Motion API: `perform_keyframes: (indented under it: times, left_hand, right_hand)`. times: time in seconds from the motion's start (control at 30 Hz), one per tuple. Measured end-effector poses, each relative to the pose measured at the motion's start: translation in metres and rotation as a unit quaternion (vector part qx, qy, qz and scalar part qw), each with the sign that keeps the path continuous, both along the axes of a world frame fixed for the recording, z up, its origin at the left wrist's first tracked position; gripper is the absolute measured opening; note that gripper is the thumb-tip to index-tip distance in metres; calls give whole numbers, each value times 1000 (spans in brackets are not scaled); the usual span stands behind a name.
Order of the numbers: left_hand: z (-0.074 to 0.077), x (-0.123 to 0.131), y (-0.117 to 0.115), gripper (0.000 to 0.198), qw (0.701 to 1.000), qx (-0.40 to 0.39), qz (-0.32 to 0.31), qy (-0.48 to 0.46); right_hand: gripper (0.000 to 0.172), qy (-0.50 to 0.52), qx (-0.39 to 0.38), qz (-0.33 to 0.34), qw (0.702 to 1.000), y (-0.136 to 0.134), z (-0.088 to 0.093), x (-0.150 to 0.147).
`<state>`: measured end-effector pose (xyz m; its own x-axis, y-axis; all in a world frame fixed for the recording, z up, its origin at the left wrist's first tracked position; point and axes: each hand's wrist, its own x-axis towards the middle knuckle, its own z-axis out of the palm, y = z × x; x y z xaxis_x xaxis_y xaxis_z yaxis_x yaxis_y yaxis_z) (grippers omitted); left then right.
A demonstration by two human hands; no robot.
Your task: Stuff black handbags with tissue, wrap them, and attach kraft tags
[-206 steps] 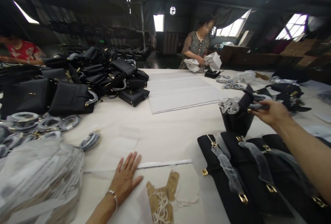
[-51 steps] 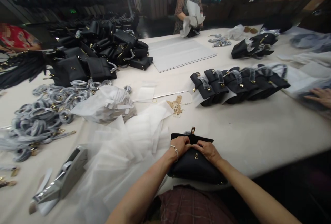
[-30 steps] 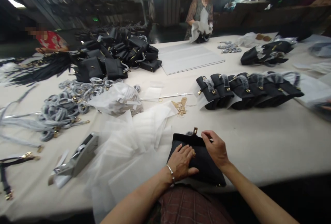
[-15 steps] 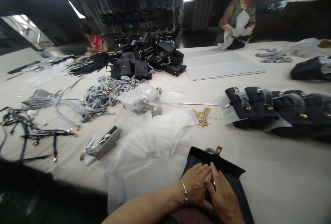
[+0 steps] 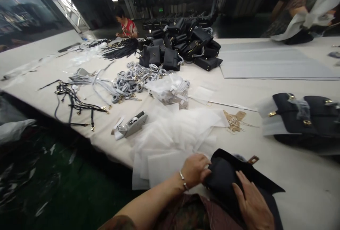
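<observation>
Head view: black handbag (image 5: 228, 177) at the edge of white table (image 5: 308, 187), long axis slanting down-right from left hand (image 5: 193, 170), curled closed round its edge; right hand (image 5: 252, 201) open, flat on top, nearer the lower end.

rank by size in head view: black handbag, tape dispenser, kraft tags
Largest: black handbag, though nearest the camera. Then tape dispenser and kraft tags, too alike to rank.

No writing can be read: the white labels (image 5: 180, 97) on the plastic bundle (image 5: 164, 90) and the brown card tags (image 5: 233, 121) ahead of the left hand (image 5: 193, 170) are too small to read
</observation>
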<state>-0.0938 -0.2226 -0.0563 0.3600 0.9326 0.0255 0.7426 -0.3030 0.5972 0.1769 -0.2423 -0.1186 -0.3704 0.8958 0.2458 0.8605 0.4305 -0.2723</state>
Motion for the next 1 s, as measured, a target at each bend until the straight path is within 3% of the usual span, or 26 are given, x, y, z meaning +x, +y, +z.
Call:
perform_keyframes:
  times: [0.1,0.23,0.53,0.67,0.87,1.0]
  left_hand:
    - [-5,-55,-21,16,975,-6,169,143]
    - [-14,-95,-37,28,935,-33,231,266]
    - [-18,-106,-37,23,938,-105,228,237]
    - [-3,-116,-29,11,955,-116,212,173]
    - [38,-103,-3,12,984,21,144,102]
    - [32,-90,16,8,974,114,106,164]
  right_hand:
    - [58,14,2,-3,1000,2,13,-8]
    - [57,46,0,-32,998,3,24,-12]
    - [56,99,-9,-64,993,1,33,-14]
    - [56,135,-35,-77,987,-2,40,-14]
    - [57,174,-78,-122,974,-6,51,-14]
    - [57,187,-86,-130,970,-5,51,-15]
